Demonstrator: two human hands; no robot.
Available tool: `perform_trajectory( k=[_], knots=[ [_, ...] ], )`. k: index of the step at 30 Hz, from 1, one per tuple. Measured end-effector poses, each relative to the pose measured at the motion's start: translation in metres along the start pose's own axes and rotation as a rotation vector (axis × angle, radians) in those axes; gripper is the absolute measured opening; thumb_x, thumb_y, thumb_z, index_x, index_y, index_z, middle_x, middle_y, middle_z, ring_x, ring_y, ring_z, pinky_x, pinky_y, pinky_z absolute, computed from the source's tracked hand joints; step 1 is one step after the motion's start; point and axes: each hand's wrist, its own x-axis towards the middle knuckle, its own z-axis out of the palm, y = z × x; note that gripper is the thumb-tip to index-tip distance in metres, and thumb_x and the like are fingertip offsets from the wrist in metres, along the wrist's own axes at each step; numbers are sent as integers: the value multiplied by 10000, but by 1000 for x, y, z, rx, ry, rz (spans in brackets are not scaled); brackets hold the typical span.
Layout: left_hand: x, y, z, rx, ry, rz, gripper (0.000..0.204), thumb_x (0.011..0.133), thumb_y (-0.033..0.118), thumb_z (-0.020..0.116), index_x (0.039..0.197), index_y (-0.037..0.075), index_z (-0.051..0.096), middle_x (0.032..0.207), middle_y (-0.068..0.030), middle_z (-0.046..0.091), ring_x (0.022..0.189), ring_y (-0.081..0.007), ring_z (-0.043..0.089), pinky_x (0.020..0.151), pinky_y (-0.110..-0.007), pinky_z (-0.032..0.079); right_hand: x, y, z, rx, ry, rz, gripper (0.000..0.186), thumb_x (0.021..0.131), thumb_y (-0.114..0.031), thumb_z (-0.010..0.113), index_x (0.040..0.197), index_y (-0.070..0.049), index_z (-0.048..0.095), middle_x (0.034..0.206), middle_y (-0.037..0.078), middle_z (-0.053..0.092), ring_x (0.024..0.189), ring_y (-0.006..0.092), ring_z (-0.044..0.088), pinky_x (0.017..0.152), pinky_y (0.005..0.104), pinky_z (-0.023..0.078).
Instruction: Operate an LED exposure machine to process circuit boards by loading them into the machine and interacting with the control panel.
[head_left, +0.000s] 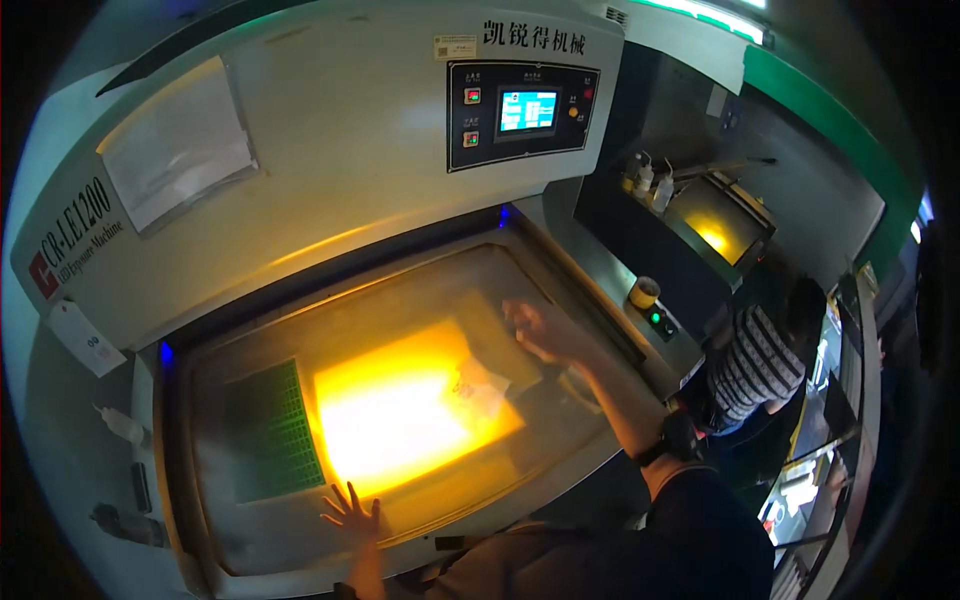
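The green gridded panel [280, 430] lies on the machine's lit bed [235, 545], just beyond and left of the wide-spread left hand [352, 515] and well apart from the right hand [540, 332], whose grip I cannot tell.

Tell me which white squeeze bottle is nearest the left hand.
The lone squeeze bottle at far left, past the green gridded panel. It is on the left hand's side; the other white bottles stand together at upper right.
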Motion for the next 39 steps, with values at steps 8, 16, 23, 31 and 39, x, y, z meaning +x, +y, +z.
perform_trajectory(
  k=[8, 16, 23, 31, 39],
  knots=[
    [37, 56, -76, -679, -1072, -342, 1626, 437, 865, 700, 1480, 77, -267, 1543, -216, -302, 1415, -410, -299, 1054, -686, -176, 162, -15, -143, -458, 544, -424, 629, 773, -68, 584, 1374, -68, 397, 1173, 71, 581, 1228, 298, 500, 1033, 457, 387],
    [24, 66, -44, -618, -1082, -362, 1675, 371, 854, 727, 1488, 79, -253, 1554, -203, -288, 1427, -426, -263, 1059, -696, -147, 248, 12, -166, -715, 738, -341, 689, 726, -12, 619, 1380, -90, 417, 1197, 38, 563, 1351, 317, 397, 1120, 529, 291],
    [18, 65, -46, -595, -1092, -359, 1684, 357, 877, 706, 1491, 59, -232, 1559, -216, -266, 1425, -442, -254, 1060, -704, -127, 300, 40, -159, -764, 829, -434, 568, 705, -11, 621, 1243, -92, 461, 1281, 46, 539, 1366, 342, 379, 1131, 544, 273],
    [26, 57, -58, -586, -1135, -386, 1681, 363, 888, 695, 1494, 39, -214, 1561, -229, -252, 1419, -456, -256, 1059, -707, -119, 290, 36, -147, -742, 874, -492, 579, 739, -41, 611, 1290, -98, 444, 1256, 54, 559, 1336, 341, 409, 1149, 552, 234],
    [35, 70, -73, -596, -855, -294, 1496, 478, 820, 726, 1528, -5, 51, 1583, -281, -44, 1457, -469, -56, 1074, -727, -13, 38, 215, 61, -19, -110, -305, 419, 930, -268, 564, 1305, -83, 539, 1180, 144, 638, 1110, 346, 590, 981, 407, 442]
  ],
)
